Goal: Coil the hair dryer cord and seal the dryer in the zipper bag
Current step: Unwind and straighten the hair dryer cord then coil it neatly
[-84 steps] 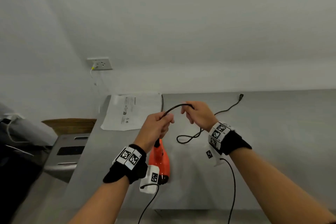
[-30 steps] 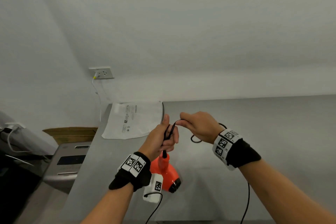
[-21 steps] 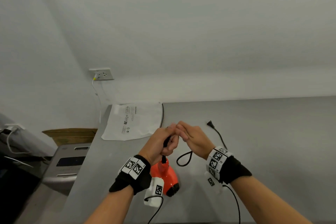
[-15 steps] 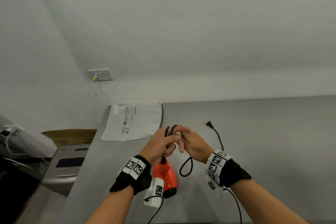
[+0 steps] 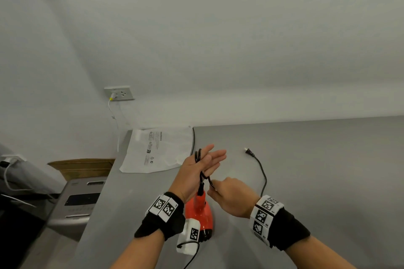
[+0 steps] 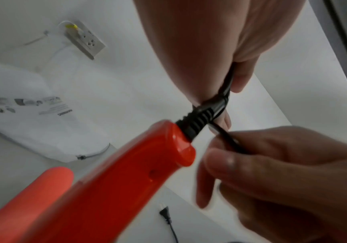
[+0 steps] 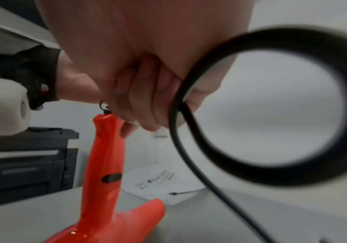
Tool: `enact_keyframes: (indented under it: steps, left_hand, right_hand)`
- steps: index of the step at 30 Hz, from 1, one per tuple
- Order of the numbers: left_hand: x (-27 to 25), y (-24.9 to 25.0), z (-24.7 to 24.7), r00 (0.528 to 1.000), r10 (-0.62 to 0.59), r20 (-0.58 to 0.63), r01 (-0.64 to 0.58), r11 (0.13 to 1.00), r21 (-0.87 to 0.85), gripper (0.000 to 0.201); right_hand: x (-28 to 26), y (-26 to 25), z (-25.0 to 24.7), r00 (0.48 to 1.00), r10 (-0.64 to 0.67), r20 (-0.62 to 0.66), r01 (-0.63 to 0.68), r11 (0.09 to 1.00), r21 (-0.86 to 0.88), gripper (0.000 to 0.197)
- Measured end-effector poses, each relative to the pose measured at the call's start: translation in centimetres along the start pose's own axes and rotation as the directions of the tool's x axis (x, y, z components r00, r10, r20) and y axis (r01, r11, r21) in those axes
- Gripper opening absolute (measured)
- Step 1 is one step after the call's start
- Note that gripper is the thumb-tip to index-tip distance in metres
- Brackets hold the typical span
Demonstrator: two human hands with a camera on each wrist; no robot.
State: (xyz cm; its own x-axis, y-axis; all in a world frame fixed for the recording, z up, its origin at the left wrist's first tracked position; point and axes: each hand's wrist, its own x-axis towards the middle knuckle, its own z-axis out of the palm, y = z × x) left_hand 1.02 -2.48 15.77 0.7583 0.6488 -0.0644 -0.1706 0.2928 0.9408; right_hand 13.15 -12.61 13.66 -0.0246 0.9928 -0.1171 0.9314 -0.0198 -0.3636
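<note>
An orange hair dryer [image 5: 200, 212] [image 6: 106, 180] [image 7: 104, 164] stands nose-down on the grey table [image 5: 306, 170], handle up. Its black cord [image 5: 197, 157] [image 6: 226, 92] loops round my left hand [image 5: 196, 170], just above the handle. That hand's fingers point straight out, and in the left wrist view its thumb lies over the cord. My right hand [image 5: 229, 196] pinches the cord beside the handle top; a cord loop [image 7: 293, 172] hangs by it. The plug [image 5: 249, 152] [image 6: 165, 212] lies on the table to the right. The white zipper bag [image 5: 157, 150] [image 7: 162, 182] lies flat at the table's back-left corner.
A wall socket [image 5: 119, 93] with a white cable plugged in sits above the table's left end. Beyond the table's left edge stand a grey machine [image 5: 76, 199] and a cardboard box [image 5: 80, 166]. The wall runs along the table's far edge.
My left fingers have straightened out from a closed grip on the loops. My right hand has dropped from the left fingertips toward the dryer handle, drawing cord with it. The plug lies where it was.
</note>
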Motion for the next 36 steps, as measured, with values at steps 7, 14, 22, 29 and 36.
enact_keyframes:
  steps: [7, 14, 22, 29, 36]
  left_hand:
    - [0.0, 0.9, 0.8, 0.999, -0.034, -0.019, 0.039, 0.826, 0.562, 0.038]
    - [-0.3, 1.2, 0.8, 0.98, -0.118, 0.163, -0.007, 0.789, 0.615, 0.06]
    - [-0.7, 0.9, 0.9, 0.987, -0.053, 0.15, -0.029, 0.865, 0.501, 0.048]
    - [-0.6, 0.8, 0.2, 0.994, -0.054, 0.091, 0.007, 0.893, 0.451, 0.04]
    - [-0.9, 0.5, -0.6, 0.999, -0.027, 0.047, 0.01, 0.942, 0.335, 0.033]
  right_hand:
    - [-1.7, 1.7, -6.0, 0.935, -0.305, -0.18, 0.224, 0.903, -0.367, 0.017]
    - [-0.5, 5.2, -10.4, 0.893, -0.2, -0.403, 0.028, 0.918, -0.394, 0.049]
    - [1.4, 5.4, -7.0, 0.961, 0.015, -0.275, 0.017, 0.994, 0.111, 0.026]
    - [1.1, 2.1, -4.4, 0.989, -0.122, -0.087, 0.15, 0.814, 0.56, 0.046]
    - [1.1, 1.6, -5.0, 0.997, -0.005, -0.08, 0.056, 0.753, 0.655, 0.005]
